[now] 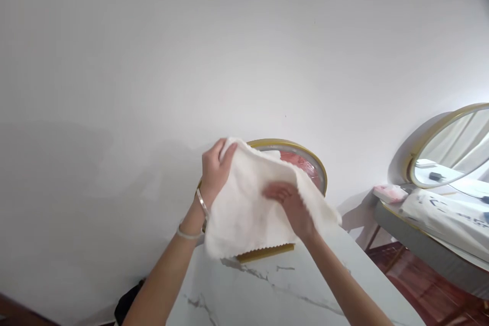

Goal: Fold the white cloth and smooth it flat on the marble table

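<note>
We see the white cloth [244, 209] hanging between the two hands, its long top edge sloping from the left fingers down past the right ones. Our left hand [218, 165] grips its upper corner, so most of the cloth falls below and to the right of those fingertips. Our right hand [288, 204] lies before its middle, fingers extended (blurred, so we cannot tell whether they pinch anything). Beyond the fingers stands the round mirror [284, 142]; below them, the table [275, 298].
</note>
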`<action>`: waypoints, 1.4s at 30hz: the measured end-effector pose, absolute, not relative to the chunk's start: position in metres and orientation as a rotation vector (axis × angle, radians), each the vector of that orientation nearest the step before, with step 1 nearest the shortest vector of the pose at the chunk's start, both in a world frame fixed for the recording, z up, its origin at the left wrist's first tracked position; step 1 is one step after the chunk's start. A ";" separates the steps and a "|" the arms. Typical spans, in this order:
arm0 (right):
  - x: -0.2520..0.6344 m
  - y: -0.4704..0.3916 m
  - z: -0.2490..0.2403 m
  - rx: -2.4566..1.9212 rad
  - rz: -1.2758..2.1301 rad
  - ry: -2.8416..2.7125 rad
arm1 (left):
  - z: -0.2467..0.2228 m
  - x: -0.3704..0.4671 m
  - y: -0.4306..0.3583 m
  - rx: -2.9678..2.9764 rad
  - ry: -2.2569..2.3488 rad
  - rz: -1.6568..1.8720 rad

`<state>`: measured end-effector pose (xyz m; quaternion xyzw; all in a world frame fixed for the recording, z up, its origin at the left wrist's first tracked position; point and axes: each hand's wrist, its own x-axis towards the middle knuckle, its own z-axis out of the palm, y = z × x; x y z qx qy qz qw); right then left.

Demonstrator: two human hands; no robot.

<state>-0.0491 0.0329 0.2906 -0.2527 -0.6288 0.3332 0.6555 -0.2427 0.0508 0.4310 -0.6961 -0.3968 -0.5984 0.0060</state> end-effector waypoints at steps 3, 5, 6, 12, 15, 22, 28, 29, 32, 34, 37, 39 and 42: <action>-0.059 0.063 0.317 -0.640 0.517 -1.322 | 0.447 -0.245 0.093 -2.143 -1.386 -1.862; -0.068 0.073 0.322 -0.871 0.209 -1.303 | 0.448 -0.244 0.111 -2.166 -1.567 -1.837; -0.072 0.076 0.321 -0.992 0.085 -1.300 | 0.446 -0.242 0.116 -2.160 -1.641 -1.820; -0.079 0.096 0.329 -1.170 -0.487 -1.349 | 0.429 -0.232 0.117 -1.763 -1.234 -1.689; -0.081 0.107 0.347 -1.115 -0.712 -1.447 | 0.417 -0.231 0.114 -1.847 -0.986 -1.491; -0.086 0.123 0.362 -1.099 -0.798 -1.459 | 0.392 -0.221 0.107 -1.939 -1.026 -1.166; -0.056 0.133 0.344 -1.072 -0.771 -1.326 | 0.405 -0.191 0.115 -2.015 -1.046 -1.113; -0.051 0.132 0.337 -1.060 -0.757 -1.287 | 0.409 -0.184 0.116 -2.041 -1.028 -1.117; -0.041 0.125 0.309 -1.072 -0.686 -1.204 | 0.418 -0.163 0.116 -2.132 -0.997 -1.116; -0.038 0.120 0.293 -1.117 -0.629 -1.202 | 0.425 -0.154 0.114 -2.187 -1.042 -1.111; -0.035 0.118 0.289 -1.142 -0.610 -1.219 | 0.433 -0.159 0.112 -2.225 -1.174 -1.186; -0.035 0.121 0.301 -1.109 -0.645 -1.236 | 0.435 -0.176 0.110 -2.214 -1.275 -1.313; -0.046 0.128 0.334 -1.074 -0.720 -1.305 | 0.426 -0.219 0.105 -2.162 -1.441 -1.589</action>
